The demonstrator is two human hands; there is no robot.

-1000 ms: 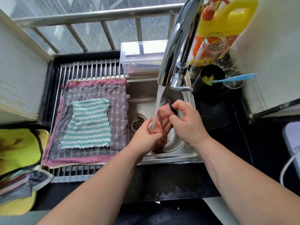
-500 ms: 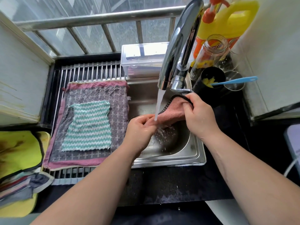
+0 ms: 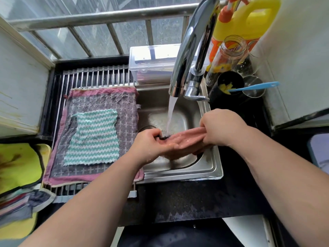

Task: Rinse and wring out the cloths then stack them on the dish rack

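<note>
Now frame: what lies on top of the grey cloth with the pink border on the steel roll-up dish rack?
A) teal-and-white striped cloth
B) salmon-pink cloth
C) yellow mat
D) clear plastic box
A: the teal-and-white striped cloth lies flat on the grey cloth with the pink border on the steel roll-up dish rack. The salmon-pink cloth is over the sink, gripped by the left hand and right hand.
</note>
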